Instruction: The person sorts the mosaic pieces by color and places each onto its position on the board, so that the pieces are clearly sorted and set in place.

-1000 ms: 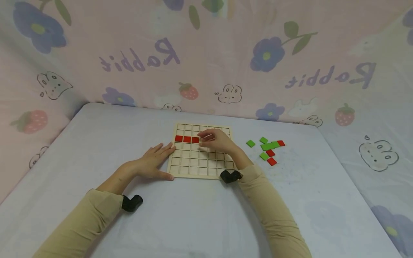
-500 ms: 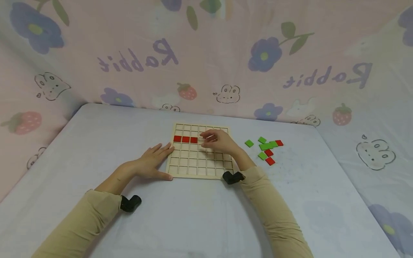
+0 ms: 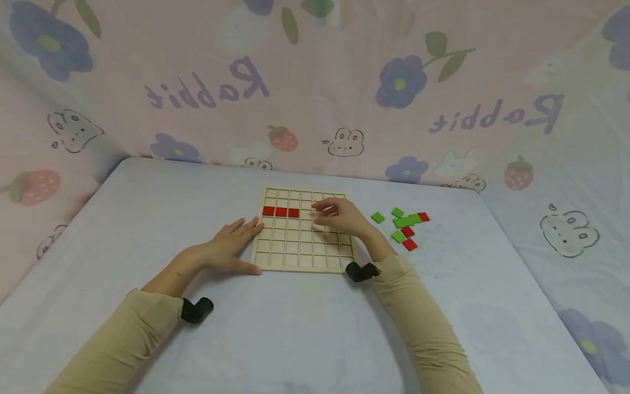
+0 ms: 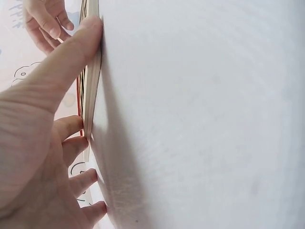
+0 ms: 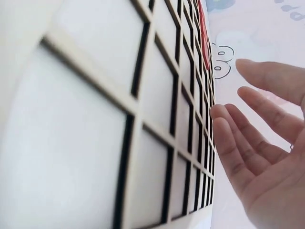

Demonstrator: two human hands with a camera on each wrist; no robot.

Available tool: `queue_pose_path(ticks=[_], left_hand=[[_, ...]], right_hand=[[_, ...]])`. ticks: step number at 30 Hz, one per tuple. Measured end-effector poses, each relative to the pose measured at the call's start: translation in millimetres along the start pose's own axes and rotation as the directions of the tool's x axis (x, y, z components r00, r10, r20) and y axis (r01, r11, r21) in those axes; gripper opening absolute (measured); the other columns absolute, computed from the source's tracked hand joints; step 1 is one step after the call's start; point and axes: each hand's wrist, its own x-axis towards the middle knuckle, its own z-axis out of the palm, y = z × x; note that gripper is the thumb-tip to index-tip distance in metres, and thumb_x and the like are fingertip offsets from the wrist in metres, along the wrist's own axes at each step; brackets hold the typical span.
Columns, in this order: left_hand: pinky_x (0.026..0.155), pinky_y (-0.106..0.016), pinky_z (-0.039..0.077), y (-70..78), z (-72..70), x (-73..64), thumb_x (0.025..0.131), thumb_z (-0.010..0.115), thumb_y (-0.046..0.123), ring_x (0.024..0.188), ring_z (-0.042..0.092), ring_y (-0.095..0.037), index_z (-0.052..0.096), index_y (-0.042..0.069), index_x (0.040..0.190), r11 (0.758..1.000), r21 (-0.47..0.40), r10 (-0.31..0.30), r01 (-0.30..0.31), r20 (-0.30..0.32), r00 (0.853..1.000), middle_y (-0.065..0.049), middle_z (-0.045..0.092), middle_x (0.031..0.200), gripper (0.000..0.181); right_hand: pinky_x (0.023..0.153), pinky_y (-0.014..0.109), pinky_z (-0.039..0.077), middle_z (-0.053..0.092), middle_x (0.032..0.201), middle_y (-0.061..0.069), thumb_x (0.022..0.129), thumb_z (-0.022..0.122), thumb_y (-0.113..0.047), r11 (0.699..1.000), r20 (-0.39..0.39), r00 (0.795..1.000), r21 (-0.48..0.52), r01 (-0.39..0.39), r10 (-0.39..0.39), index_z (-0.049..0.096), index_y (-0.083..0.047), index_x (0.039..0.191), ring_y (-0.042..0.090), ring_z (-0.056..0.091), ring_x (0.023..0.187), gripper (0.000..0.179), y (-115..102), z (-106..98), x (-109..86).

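A wooden grid board (image 3: 292, 246) lies on the table, with three red square tiles (image 3: 281, 212) side by side in one row at its left. My left hand (image 3: 231, 247) spreads its fingers along the board's left edge, and in the left wrist view the thumb (image 4: 83, 40) presses against the rim. Over the right part of the board hovers my right hand (image 3: 342, 219), just right of the red tiles. The right wrist view shows its fingers (image 5: 226, 143) loosely bent and apart from the thumb, with nothing between them.
Right of the board lie loose green tiles (image 3: 377, 218) and red tiles (image 3: 409, 244), several in all, some touching or overlapping. A white cloth (image 3: 290, 328) covers the table. Behind it hangs a patterned curtain (image 3: 305, 82) with flowers and rabbits.
My right hand has drifted a little to the right, away from the third red tile. The left hand stays at the board's edge, and the tiles keep their places.
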Motion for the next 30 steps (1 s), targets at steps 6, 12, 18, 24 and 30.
queue_pose_path(ticks=[6,12,18,24,30], left_hand=[[0.113,-0.066,0.002,-2.8,0.3,-0.9,0.081,0.072,0.048,0.145,-0.001,-0.047,0.016,0.002,0.153,1.000,-0.001,0.005,-0.005,-0.001,1.000,-0.019,0.007,0.160,0.102],[0.114,-0.065,0.001,-3.0,0.8,0.0,0.081,0.072,0.048,0.145,-0.001,-0.047,0.016,0.002,0.153,1.000,-0.002,0.007,-0.007,-0.002,1.000,-0.019,0.007,0.160,0.102],[0.114,-0.065,0.001,-1.6,0.0,1.0,0.081,0.072,0.048,0.145,-0.001,-0.047,0.016,0.002,0.153,1.000,0.000,0.005,-0.005,0.002,1.000,-0.019,0.007,0.160,0.102],[0.113,-0.065,0.002,-0.9,-0.6,0.3,0.081,0.072,0.047,0.145,0.000,-0.047,0.016,0.002,0.153,1.000,-0.001,-0.001,0.001,0.001,1.000,-0.019,0.007,0.160,0.102],[0.114,-0.065,0.002,-1.0,-0.7,-0.3,0.081,0.072,0.047,0.145,0.000,-0.047,0.016,0.002,0.153,1.000,-0.001,0.000,0.000,0.002,1.000,-0.019,0.007,0.160,0.102]], right_hand=[[0.094,0.043,0.050,0.062,0.126,0.017,0.088,0.069,-0.014,1.000,0.002,1.000,0.014,-0.009,0.009,0.060,0.000,0.126,0.031,0.061,0.110,0.042,2,-4,-4.2],[0.092,0.044,0.051,0.063,0.124,0.018,0.088,0.068,-0.015,1.000,0.005,1.000,0.003,-0.020,0.020,0.060,0.000,0.126,0.031,0.061,0.110,0.041,5,-8,-8.7],[0.092,0.043,0.051,0.064,0.121,0.017,0.088,0.068,-0.016,0.999,0.000,0.999,-0.022,-0.043,0.043,0.060,-0.001,0.126,0.030,0.062,0.110,0.042,9,-12,-11.3],[0.093,0.043,0.051,0.063,0.123,0.016,0.089,0.068,-0.017,0.998,-0.008,0.998,-0.029,-0.064,0.063,0.060,-0.003,0.126,0.030,0.061,0.111,0.041,14,-14,-13.7],[0.093,0.045,0.050,0.063,0.124,0.016,0.088,0.069,-0.017,0.998,-0.020,0.998,-0.029,-0.063,0.062,0.061,-0.003,0.126,0.031,0.060,0.111,0.040,19,-17,-18.0]])
